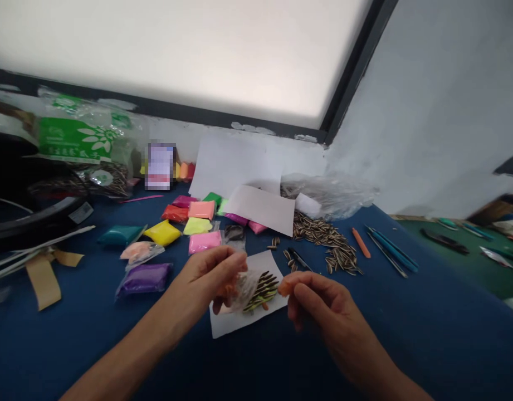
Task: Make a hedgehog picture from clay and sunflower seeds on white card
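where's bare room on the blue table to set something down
Bare blue tabletop shows left of the left forearm, nearer than the purple packet, and right of the right forearm, nearer than the blue tool. Crowded: beyond the left hand, colored packets; beyond the right hand, seeds.

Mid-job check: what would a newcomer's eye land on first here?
Probably the left hand, holding a clear wrapper over the small white sheet, and the right hand, pinching an orange bit beside a fan of striped seeds. The vivid packets, to the left and beyond, would likely come next, then the heap of loose seeds on the right.
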`<state>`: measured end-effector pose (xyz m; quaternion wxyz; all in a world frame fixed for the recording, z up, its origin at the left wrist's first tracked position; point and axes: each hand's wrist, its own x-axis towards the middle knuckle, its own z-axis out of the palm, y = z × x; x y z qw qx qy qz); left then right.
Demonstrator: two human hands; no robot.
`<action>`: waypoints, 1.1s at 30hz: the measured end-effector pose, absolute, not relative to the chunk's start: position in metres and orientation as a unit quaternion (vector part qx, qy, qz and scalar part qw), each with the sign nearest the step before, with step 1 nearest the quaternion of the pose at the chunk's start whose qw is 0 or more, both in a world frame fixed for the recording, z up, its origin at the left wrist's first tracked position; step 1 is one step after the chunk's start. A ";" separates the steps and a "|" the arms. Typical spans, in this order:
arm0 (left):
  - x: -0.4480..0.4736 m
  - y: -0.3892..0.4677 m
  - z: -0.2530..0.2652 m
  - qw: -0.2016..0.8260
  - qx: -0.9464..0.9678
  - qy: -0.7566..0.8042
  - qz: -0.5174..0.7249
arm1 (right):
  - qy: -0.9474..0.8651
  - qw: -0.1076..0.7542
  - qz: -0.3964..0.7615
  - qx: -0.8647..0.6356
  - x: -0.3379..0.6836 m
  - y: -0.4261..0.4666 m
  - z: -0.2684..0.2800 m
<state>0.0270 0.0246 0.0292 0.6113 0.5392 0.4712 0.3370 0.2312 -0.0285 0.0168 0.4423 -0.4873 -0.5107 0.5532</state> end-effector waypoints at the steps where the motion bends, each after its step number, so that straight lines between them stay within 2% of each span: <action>1: 0.025 0.027 0.028 0.599 0.538 0.485 0.341 | -0.511 0.437 0.560 -0.484 0.231 -0.029 0.016; 7: 0.009 0.043 0.017 0.528 0.560 0.558 0.309 | -0.511 0.422 0.583 -0.469 0.229 -0.028 0.016; 17: 0.005 0.051 -0.007 0.452 0.654 0.563 0.226 | -0.473 0.431 0.601 -0.479 0.228 -0.028 0.019; 23: 0.005 0.050 -0.007 0.423 0.679 0.556 0.225 | -0.480 0.413 0.589 -0.503 0.228 -0.027 0.018; 33: 0.005 0.048 0.004 0.458 0.671 0.532 0.239 | -0.551 0.379 0.542 -0.509 0.227 -0.028 0.019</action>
